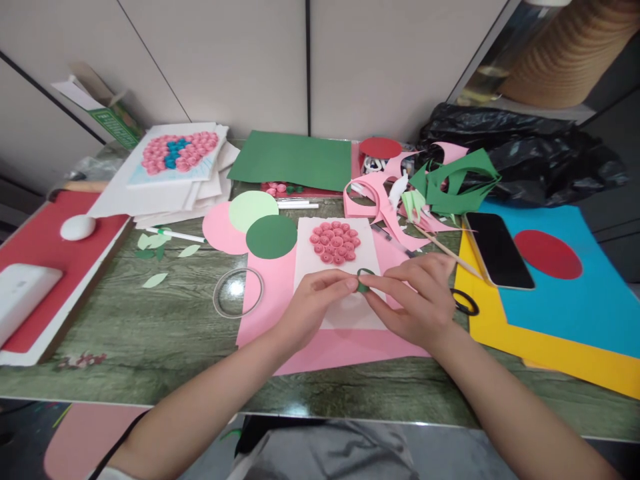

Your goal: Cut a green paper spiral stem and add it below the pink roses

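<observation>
Between the fingertips of my left hand (320, 303) and my right hand (423, 297) is a small curled green paper strip (364, 281). Both hands pinch it, and part of it bends into a loop. Beneath them lies a white sheet (320, 313) bearing a round cluster of rolled pink paper flowers (335, 242). That sheet rests on a larger pink sheet (350, 350). Left of the cluster, a dark green paper circle (271, 237) overlaps a light green circle (250, 208) and a pink circle (220, 230). A roll of tape (216, 293) lies beside my left forearm.
Cut paper scraps (460, 183), a wooden stick (450, 252), black scissors handles (465, 302) and a phone (500, 250) lie to the right. Several paper leaves (155, 280) and a white pen (180, 235) are left. A green sheet (300, 157) and finished flower picture (173, 180) sit behind.
</observation>
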`<move>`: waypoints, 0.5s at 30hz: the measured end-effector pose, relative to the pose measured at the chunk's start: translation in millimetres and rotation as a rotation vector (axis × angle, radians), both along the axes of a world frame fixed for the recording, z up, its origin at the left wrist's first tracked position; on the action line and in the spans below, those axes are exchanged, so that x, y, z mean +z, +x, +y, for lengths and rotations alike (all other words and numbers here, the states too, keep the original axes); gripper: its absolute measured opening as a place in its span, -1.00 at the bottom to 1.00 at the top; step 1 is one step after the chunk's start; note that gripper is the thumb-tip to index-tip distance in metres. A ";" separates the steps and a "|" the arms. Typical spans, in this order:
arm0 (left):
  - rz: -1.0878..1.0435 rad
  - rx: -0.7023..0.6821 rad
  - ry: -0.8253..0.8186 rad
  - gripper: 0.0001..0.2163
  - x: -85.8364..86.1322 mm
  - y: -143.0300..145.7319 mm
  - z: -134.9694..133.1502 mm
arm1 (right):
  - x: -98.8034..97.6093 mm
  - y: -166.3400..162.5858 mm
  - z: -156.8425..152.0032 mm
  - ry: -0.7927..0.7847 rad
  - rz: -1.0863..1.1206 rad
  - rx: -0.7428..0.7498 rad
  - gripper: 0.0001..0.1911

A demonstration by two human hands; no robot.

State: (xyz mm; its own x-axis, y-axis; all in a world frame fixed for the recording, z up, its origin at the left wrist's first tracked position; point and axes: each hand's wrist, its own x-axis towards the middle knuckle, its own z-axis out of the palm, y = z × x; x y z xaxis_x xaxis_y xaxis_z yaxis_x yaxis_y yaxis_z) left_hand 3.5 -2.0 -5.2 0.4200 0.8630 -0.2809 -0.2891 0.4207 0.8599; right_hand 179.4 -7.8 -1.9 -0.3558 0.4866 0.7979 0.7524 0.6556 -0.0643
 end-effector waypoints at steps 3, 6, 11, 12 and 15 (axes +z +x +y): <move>-0.041 0.010 -0.023 -0.88 -0.9 1.1 -0.2 | 0.3 -0.8 -0.5 0.004 -0.002 0.001 -0.80; -0.039 0.086 0.026 -0.85 -1.2 1.1 0.0 | 0.8 -1.6 -0.7 0.003 -0.012 -0.007 -0.82; 0.058 0.107 0.117 -0.90 -1.1 0.3 -0.2 | 1.2 -1.3 -0.3 -0.014 -0.027 -0.031 -0.82; 0.079 0.106 0.126 -0.90 -0.8 0.3 -0.6 | 1.1 -1.0 -0.1 -0.015 -0.028 -0.039 -0.82; 0.117 0.092 0.151 -0.88 1.8 0.3 -2.2 | 0.8 -0.2 0.7 -0.012 -0.025 -0.047 -0.82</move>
